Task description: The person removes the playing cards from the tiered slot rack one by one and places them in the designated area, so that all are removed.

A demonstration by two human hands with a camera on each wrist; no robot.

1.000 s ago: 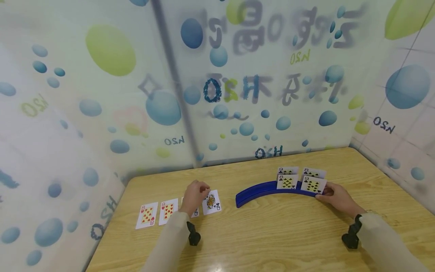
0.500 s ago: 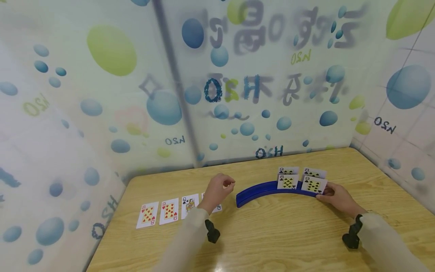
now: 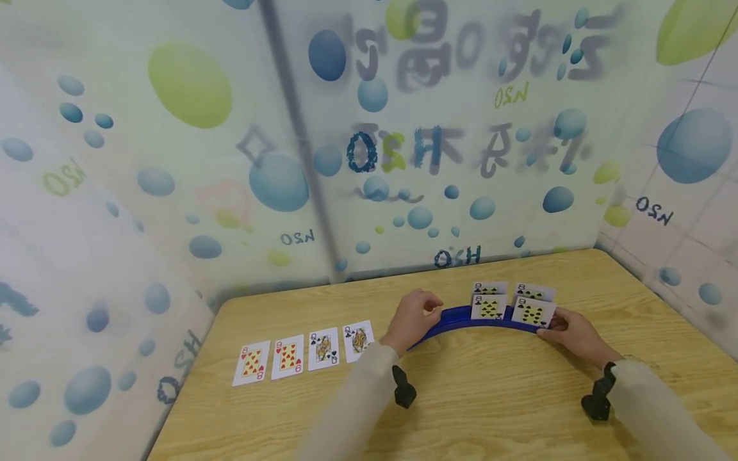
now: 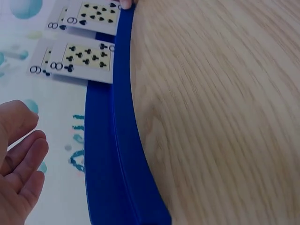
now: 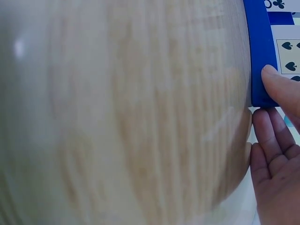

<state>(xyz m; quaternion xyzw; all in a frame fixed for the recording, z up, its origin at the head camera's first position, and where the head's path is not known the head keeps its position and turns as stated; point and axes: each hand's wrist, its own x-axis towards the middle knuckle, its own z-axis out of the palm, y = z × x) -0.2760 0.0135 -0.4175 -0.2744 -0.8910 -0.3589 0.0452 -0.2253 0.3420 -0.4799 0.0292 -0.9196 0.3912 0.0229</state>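
Pinches a curved blue plastic card holder (image 3: pixel 455 314) at its right end with the right grip (image 3: pixel 572 334), towards the worktop's (image 3: pixel 490 403) right edge; hovers the left grip (image 3: pixel 412 318), loosely curled and empty, beside it. Shows four white rectangular cards (image 3: pixel 533 312) standing there – and four flat white cards (image 3: pixel 287 357) towards the left edge. Seems at a bracing step – probably calls next for a light left-hand pinch on the front eight of clubs (image 3: pixel 489 307).

Our left hand (image 3: pixel 412 320): fingers loosely curled | our right hand (image 3: pixel 576 336): gripping, thumb opposite fingers | our forearms (image 3: pixel 654 410): reaching forward, apart
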